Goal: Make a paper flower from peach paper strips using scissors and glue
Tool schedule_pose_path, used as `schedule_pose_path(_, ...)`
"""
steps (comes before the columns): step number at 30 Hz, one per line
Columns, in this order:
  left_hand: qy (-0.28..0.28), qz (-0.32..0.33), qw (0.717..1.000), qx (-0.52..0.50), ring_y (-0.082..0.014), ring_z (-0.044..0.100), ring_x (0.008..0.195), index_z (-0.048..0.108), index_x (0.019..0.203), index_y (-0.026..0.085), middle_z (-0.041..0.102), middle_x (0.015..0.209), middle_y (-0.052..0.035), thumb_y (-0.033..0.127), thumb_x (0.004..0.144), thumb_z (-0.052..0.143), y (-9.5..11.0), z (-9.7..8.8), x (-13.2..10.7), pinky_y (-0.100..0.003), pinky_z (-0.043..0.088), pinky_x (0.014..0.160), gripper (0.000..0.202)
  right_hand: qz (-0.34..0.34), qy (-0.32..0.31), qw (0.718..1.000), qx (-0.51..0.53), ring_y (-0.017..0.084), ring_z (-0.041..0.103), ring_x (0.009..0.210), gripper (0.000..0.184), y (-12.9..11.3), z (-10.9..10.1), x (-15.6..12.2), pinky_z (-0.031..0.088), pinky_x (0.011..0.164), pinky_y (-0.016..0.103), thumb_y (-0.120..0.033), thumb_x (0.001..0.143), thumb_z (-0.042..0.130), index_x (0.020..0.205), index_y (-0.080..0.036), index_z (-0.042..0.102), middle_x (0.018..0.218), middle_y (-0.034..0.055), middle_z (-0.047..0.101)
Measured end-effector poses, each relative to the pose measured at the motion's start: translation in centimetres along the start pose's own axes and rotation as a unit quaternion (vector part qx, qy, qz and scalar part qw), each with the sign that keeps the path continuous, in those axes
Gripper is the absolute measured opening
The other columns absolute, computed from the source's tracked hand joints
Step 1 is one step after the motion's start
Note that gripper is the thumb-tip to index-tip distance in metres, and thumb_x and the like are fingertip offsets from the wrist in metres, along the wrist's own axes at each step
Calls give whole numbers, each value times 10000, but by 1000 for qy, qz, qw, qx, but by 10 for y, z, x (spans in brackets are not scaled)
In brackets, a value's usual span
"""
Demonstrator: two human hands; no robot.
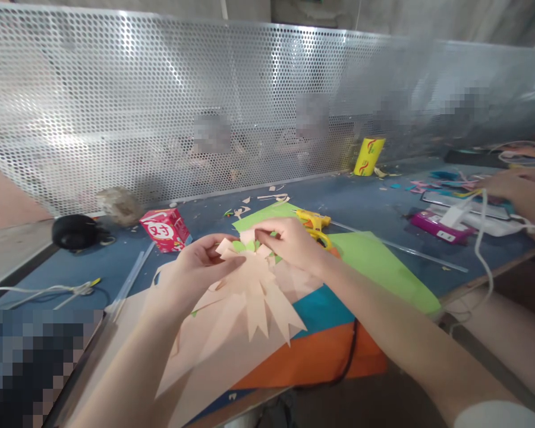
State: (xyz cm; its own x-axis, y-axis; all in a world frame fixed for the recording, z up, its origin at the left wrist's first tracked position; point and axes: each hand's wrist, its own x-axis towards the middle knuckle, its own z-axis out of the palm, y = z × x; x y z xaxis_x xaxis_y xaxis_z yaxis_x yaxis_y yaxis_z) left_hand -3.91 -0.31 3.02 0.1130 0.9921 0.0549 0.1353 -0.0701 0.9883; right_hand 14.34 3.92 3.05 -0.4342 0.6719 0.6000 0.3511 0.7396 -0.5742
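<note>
A pale peach paper bow (256, 282) with notched ribbon tails and bits of green at its top lies above peach paper sheets (205, 351). My left hand (205, 264) pinches the bow's upper left part between thumb and fingers. On the other side, my right hand (288, 238) has its fingertips closed on the bow's top edge. Just beyond my right hand are a yellow hot glue gun (311, 220) and yellow scissor handles (321, 239), partly hidden by the hand. Green (378, 261), blue (323, 309) and orange (312, 353) sheets lie under and beside my right forearm.
A red carton (166, 230), a black round object (74, 232) and clear glue sticks (131, 276) lie at left. A yellow cylinder (369, 156) stands near the perforated metal screen (160, 107). At right are a purple tissue pack (443, 224), a white cable (484, 244) and another person's hand (508, 184).
</note>
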Motion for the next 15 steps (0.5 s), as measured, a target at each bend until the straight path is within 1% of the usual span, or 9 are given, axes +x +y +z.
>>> schedule_pose_path(1,2,1,1000,-4,-113,574,548,559,942,206,621,677,17,278,606,718,1,0,0,-209,415,472,380,18,-9,999,30,102,537,625,213,0,1,0,389,531,204,-202,825,453,760,-180,655,691,-7,613)
schedule_pose_path(3,7,2,1000,-11,-121,582,552,561,934,197,630,691,8,274,594,724,2,2,-1,-219,425,479,385,66,-28,992,102,91,510,556,211,0,2,0,386,496,200,-235,820,457,753,-180,650,631,-14,572)
schedule_pose_path(6,19,1,999,-26,-125,590,553,559,919,187,635,687,3,267,579,732,6,4,-2,-220,432,480,390,138,-61,963,224,75,494,488,216,0,3,1,413,469,204,-280,815,456,792,-183,648,629,-17,555)
schedule_pose_path(9,28,3,998,-55,-109,586,544,562,906,185,632,678,11,260,573,736,7,4,0,-194,420,460,384,164,-60,937,304,69,502,491,195,2,4,3,439,480,205,-270,790,489,747,-171,651,625,-13,556)
schedule_pose_path(11,34,-6,997,-74,-88,571,522,576,870,173,618,649,18,253,579,731,5,2,3,-169,406,440,340,187,-26,921,340,73,510,511,165,5,3,6,435,461,195,-260,764,527,743,-163,659,633,-4,566)
schedule_pose_path(12,39,-13,996,-83,-75,558,503,585,849,166,609,629,23,245,579,730,4,0,4,-157,396,428,317,202,2,910,361,73,512,522,153,8,1,7,429,449,188,-264,748,550,754,-162,664,651,3,574)
schedule_pose_path(15,51,-36,991,-115,-51,529,472,609,815,152,597,606,26,203,564,732,0,-6,9,-136,381,410,283,260,99,860,428,66,519,534,156,17,-4,12,418,432,175,-286,718,593,775,-162,670,695,10,583)
